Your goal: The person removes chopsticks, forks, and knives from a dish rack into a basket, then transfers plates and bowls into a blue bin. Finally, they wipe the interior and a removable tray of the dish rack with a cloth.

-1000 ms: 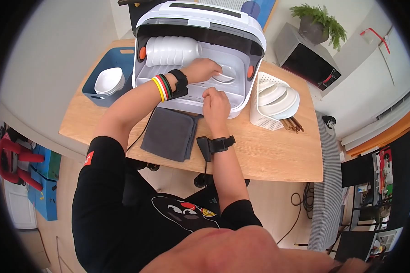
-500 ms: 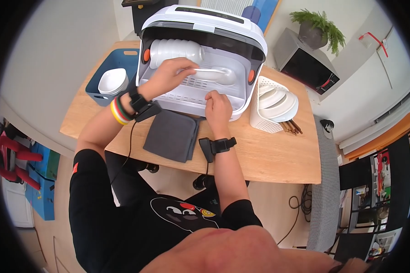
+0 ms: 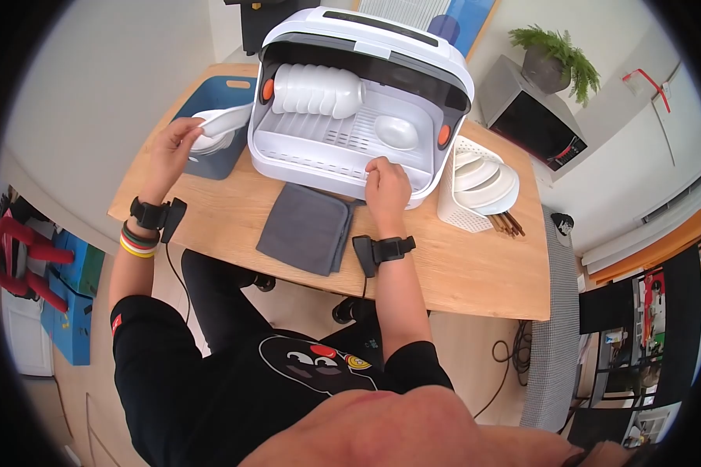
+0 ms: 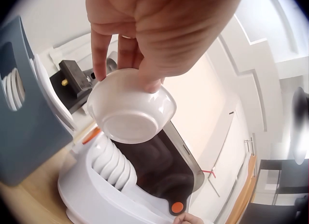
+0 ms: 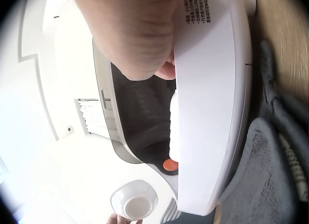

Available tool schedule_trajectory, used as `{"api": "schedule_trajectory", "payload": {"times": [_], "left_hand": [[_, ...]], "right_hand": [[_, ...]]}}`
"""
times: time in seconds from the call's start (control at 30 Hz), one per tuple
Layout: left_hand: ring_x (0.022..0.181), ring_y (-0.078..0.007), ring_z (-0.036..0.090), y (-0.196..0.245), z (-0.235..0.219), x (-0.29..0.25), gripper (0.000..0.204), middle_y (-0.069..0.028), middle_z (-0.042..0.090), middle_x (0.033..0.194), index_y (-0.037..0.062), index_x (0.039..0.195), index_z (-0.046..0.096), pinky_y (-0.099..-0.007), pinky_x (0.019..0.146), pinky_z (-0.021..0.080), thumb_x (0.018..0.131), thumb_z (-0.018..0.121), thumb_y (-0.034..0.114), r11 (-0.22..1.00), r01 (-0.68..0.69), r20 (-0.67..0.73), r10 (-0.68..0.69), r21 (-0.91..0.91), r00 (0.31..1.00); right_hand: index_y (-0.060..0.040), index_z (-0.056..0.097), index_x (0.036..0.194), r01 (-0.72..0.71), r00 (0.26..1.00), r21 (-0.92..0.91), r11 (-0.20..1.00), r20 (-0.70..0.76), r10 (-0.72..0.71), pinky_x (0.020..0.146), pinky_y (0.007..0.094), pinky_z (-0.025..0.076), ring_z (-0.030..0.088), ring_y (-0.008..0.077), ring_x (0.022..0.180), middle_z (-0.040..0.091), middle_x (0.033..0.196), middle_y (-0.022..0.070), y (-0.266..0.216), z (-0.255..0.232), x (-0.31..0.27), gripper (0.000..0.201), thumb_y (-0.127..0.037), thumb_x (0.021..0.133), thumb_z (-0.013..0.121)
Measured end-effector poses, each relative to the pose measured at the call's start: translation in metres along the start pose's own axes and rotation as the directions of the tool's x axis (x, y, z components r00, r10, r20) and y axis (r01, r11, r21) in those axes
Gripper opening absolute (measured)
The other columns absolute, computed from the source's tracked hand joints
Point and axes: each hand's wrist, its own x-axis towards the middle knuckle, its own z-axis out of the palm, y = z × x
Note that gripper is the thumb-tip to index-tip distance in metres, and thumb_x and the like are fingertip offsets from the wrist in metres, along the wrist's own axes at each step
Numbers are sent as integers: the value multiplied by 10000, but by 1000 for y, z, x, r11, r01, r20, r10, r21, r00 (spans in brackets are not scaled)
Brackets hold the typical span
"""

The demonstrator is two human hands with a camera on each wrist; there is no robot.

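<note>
Left hand (image 3: 171, 152) pinching the rim of a white bowl (image 3: 227, 121), held tilted at ten o'clock, seen against the blue bin and clear of the cabinet; right hand (image 3: 388, 185) with fingers curled over the cabinet's front edge, gripping it. Clock positions are taken from the middle of the wooden table (image 3: 459, 272), twelve lying away from the person. A folded grey cloth (image 3: 308, 228) lies near the centre. Off the table stand a microwave (image 3: 531, 117) bearing a potted fern (image 3: 553, 62) at two, a checked grey bench (image 3: 549, 311) and a coiled black cable (image 3: 514, 354) on the floor at four, and blue boxes (image 3: 70, 327) at eight. At twelve, the white cabinet (image 3: 304, 171), its dark lid (image 3: 350, 58) raised, contains a row of nested bowls (image 3: 315, 92) on their sides at its ten o'clock and a single white dish (image 3: 397, 131) at its three. The blue bin (image 3: 210, 95), at ten, holds stacked white bowls (image 3: 216, 145). The perforated white basket (image 3: 459, 212), near three, holds white plates (image 3: 487, 183), with brown sticks (image 3: 506, 223) projecting from its near side
</note>
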Motion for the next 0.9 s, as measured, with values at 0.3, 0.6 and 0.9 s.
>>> {"api": "schedule_trajectory", "payload": {"times": [0.3, 0.6, 0.9], "left_hand": [[838, -145, 607, -26, -23, -5, 140, -87, 659, 921, 2, 994, 642, -255, 742, 469, 881, 572, 45, 970, 42, -155, -5, 238, 988], [880, -261, 614, -29, -6, -10, 125, -113, 648, 938, 8, 951, 648, -313, 757, 487, 846, 580, 12, 923, -166, -17, 183, 346, 983], [975, -287, 595, -24, -11, -18, 116, -125, 636, 939, 3, 933, 639, -347, 807, 470, 866, 563, 59, 898, -201, 95, 178, 391, 979]], "right_hand": [[-88, 582, 717, 33, 999, 21, 999, -12, -33, 619, 397, 417, 555, 279, 685, 586, 651, 79, 0, -1, 1, 95, -10, 727, 528], [-86, 578, 713, 56, 998, 19, 998, -16, -56, 622, 382, 413, 552, 271, 674, 586, 646, 72, 1, 1, 1, 93, -8, 726, 529], [-94, 580, 720, 49, 999, -9, 999, -3, -49, 621, 379, 412, 554, 261, 676, 591, 651, 63, 2, 1, 0, 99, -9, 724, 530]]}}
